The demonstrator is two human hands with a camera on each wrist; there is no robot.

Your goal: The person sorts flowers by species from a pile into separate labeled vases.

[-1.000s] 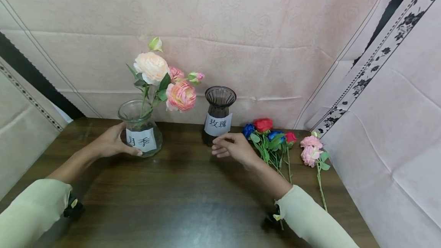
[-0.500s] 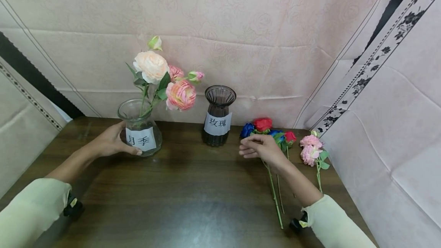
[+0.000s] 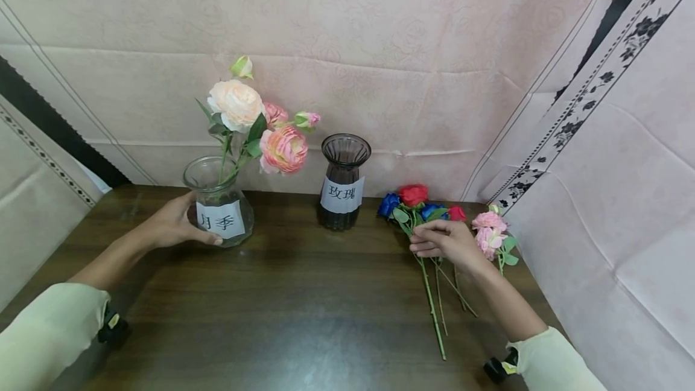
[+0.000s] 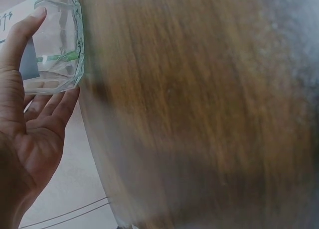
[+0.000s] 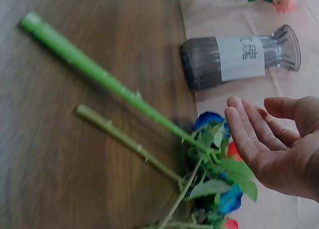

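My left hand (image 3: 174, 222) holds the side of a clear glass vase (image 3: 230, 222) with a white paper label, thumb on the front and fingers around the far side. In it stand a cream flower (image 3: 236, 105) and pink flowers (image 3: 284, 149). My right hand (image 3: 447, 243) hovers over the stems of red roses (image 3: 412, 195) and blue roses (image 3: 388, 204) lying on the table. In the right wrist view its fingers (image 5: 249, 129) are loosely bent with nothing between them. The stems (image 5: 99, 74) reach past the hand toward the near edge.
A dark glass vase (image 3: 341, 195) with a white label stands upright at the back middle of the brown table (image 3: 271, 318). Pink flowers (image 3: 490, 240) lie at the right edge. Pale cloth (image 3: 347, 29) hangs behind and on both sides.
My right hand has moved right, from in front of the dark vase to over the rose stems. My left hand has kept its hold on the clear vase.
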